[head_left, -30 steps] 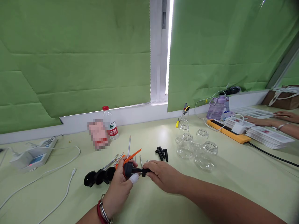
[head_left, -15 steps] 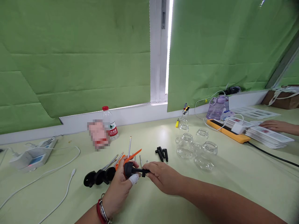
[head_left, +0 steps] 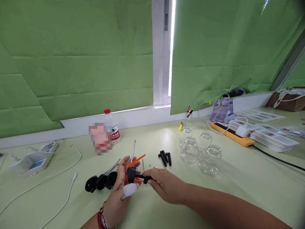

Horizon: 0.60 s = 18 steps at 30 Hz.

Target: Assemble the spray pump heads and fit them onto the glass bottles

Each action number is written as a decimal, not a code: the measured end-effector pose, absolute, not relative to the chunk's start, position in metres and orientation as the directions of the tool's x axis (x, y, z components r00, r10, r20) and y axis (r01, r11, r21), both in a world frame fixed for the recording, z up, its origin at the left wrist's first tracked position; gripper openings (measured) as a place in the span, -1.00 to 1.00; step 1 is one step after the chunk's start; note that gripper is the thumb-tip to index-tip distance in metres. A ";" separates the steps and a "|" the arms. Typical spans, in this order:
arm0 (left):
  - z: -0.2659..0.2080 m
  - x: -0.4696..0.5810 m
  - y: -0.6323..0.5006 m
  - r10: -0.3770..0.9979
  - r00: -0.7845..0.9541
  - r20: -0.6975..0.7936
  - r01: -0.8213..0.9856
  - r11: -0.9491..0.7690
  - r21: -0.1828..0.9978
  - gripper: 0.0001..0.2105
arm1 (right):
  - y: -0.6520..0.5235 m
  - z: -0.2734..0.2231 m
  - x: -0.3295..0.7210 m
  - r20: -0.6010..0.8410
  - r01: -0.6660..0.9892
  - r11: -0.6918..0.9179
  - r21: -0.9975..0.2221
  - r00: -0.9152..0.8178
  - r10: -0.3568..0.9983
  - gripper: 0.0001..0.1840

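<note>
A black crank lid (head_left: 131, 175) with a long metal rod (head_left: 133, 150) and orange blades (head_left: 140, 158) is between my hands. My left hand (head_left: 119, 190), its thumb wrapped in white, cradles it with fingers curled behind and the thumb lifted off. My right hand (head_left: 165, 184) is closed on the end of its black crank arm (head_left: 140, 176). Left of them lie several similar black lids (head_left: 102, 182) with metal rods. Beyond my right hand are several loose black handles (head_left: 164, 157) and tiny metal nuts (head_left: 150, 165). My fingers partly hide the orange blades.
Clear round jars (head_left: 189, 156) stand at right, with screwdrivers (head_left: 189, 112) in a jar behind. An orange power strip (head_left: 228, 133), a stack of white cards (head_left: 274, 140) and a purple jug (head_left: 220, 111) lie further right. A water bottle (head_left: 115, 132), white power strip (head_left: 45, 159) and cables are left.
My left thumb has lifted off the lid and my left fingers have loosened. My right hand keeps its grip on the crank arm. The other person's hand has left the card stack.
</note>
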<state>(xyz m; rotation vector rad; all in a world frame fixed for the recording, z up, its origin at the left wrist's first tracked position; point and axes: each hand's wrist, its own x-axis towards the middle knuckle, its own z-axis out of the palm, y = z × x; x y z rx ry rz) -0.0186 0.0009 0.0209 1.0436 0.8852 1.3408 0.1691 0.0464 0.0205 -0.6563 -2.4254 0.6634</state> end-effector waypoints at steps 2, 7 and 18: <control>0.020 -0.018 0.000 0.995 0.030 0.098 -0.322 -0.083 0.943 -0.33 | 0.046 0.020 0.169 0.340 0.294 0.721 -0.627 -0.730 0.593 -0.65; 0.021 -0.018 -0.003 0.982 0.019 0.190 -0.208 -0.182 0.961 -0.46 | 0.047 0.012 0.166 0.226 0.188 0.476 -0.859 -0.696 0.682 -0.71; 0.014 -0.013 -0.005 0.886 0.082 0.455 0.236 -0.461 0.855 -0.23 | 0.048 0.011 0.155 0.059 -0.228 -0.176 -0.958 -0.754 0.655 -0.65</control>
